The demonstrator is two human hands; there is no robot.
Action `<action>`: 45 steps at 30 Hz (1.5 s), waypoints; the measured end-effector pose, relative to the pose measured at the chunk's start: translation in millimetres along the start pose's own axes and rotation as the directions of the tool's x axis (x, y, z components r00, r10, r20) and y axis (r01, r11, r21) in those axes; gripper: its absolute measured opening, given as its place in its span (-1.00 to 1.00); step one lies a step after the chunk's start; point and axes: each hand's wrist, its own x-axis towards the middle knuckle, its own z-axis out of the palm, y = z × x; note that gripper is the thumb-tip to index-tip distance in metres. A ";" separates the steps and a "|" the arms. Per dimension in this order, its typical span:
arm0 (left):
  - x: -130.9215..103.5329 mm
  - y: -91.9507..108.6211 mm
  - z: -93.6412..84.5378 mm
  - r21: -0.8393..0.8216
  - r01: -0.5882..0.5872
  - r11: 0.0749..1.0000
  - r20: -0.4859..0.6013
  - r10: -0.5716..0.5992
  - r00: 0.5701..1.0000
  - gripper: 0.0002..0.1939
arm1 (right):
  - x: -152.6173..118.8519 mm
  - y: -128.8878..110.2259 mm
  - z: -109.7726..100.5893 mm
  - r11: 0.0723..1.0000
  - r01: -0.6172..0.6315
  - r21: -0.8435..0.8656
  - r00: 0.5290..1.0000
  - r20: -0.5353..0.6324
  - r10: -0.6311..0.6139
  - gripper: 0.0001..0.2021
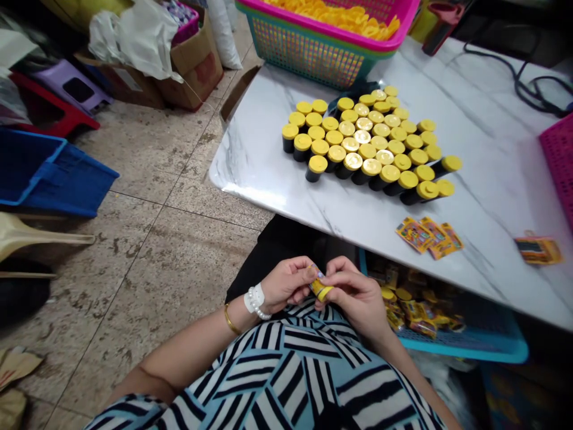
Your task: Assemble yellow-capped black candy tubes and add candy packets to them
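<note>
Hands [356,292] short of surface [250,143] edge; passage open over bare left corner. Mid-surface blocked by clustered yellow-capped containers [370,167], far side by stacked baskets [308,57]; packets [436,237] obstruct near right.

My left grip [286,283] and right grip [358,295] cover much of the small yellow piece [323,291] between my fingers, and I cannot read its print. The tabletop [474,107] hides part of the turquoise tray [505,348] beneath. Among the yellow-capped containers [362,137], front ones block the black bodies behind. Lettering on the packets [415,235] blurs. The top edge crops the pink-rimmed basket [322,33]; the left edge, the blue bin [87,185].
</note>
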 end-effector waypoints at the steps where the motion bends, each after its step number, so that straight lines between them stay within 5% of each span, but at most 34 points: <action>1: 0.0 -0.3 0.4 -0.013 0.011 1.000 0.019 -0.011 1.000 -0.53 | 0.0 -0.5 0.3 0.999 0.033 -0.010 0.999 0.007 -0.033 -0.89; 4: 0.3 -0.2 -0.1 -0.021 0.056 0.998 0.070 -0.055 0.996 -0.49 | -0.7 0.8 1.1 0.996 0.090 -0.009 0.996 -0.019 -0.090 -0.92; 9: 2.7 -0.6 -4.3 0.012 0.126 0.992 -0.003 -0.126 0.992 -0.48 | -0.1 0.4 0.3 0.978 0.015 -0.206 1.000 0.007 -0.014 -0.86; 13: 3.2 -1.2 -6.1 -0.028 0.162 0.986 0.071 -0.159 0.985 -0.48 | 1.6 -3.1 -1.9 0.968 0.094 -0.231 0.996 0.031 -0.089 -0.92; 17: 3.6 -3.4 -6.4 0.040 0.200 0.979 -0.036 -0.198 0.979 -0.47 | 3.2 -3.3 -5.1 0.884 0.172 -0.434 0.984 0.110 -0.138 -0.85; 20: 3.8 -4.5 -5.3 0.023 0.218 0.976 -0.011 -0.218 0.976 -0.46 | 3.0 -0.2 -7.1 0.855 0.237 -0.462 0.971 0.108 -0.211 -0.85; 23: 4.6 -3.9 -3.2 0.006 0.184 0.983 0.015 -0.184 0.983 -0.54 | 0.1 7.0 -5.6 0.880 0.222 -0.419 0.972 0.028 -0.233 -0.86; 28: 10.0 -2.4 0.8 -0.096 0.062 0.993 -0.149 -0.076 0.986 -0.57 | -6.4 23.0 1.9 0.944 0.083 -0.320 0.950 -0.260 -0.171 -0.66; 33: 11.7 -3.8 3.3 -0.028 -0.001 1.000 -0.152 -0.003 0.988 -0.57 | -10.1 24.9 4.4 0.882 0.059 -0.468 0.911 -0.335 -0.239 -0.72; 35: 10.7 -5.7 2.4 0.052 -0.057 0.997 -0.135 0.064 0.989 -0.56 | -9.5 23.1 5.7 0.910 0.005 -0.414 0.908 -0.380 -0.177 -0.76; 40: 10.8 -11.9 -5.1 0.327 -0.134 0.935 -0.104 0.177 0.979 -0.58 | -2.8 26.8 10.5 0.961 -0.269 0.070 0.860 -0.432 0.272 -0.70; 42: 12.0 -13.3 -7.3 0.359 -0.150 0.921 -0.069 0.186 0.980 -0.57 | -1.2 30.5 10.4 0.954 -0.271 0.131 0.848 -0.436 0.301 -0.69; 45: 12.5 -13.0 -8.7 0.323 -0.140 0.936 -0.046 0.163 0.985 -0.45 | -3.1 33.8 8.2 0.985 -0.168 0.028 0.871 -0.465 0.161 -0.71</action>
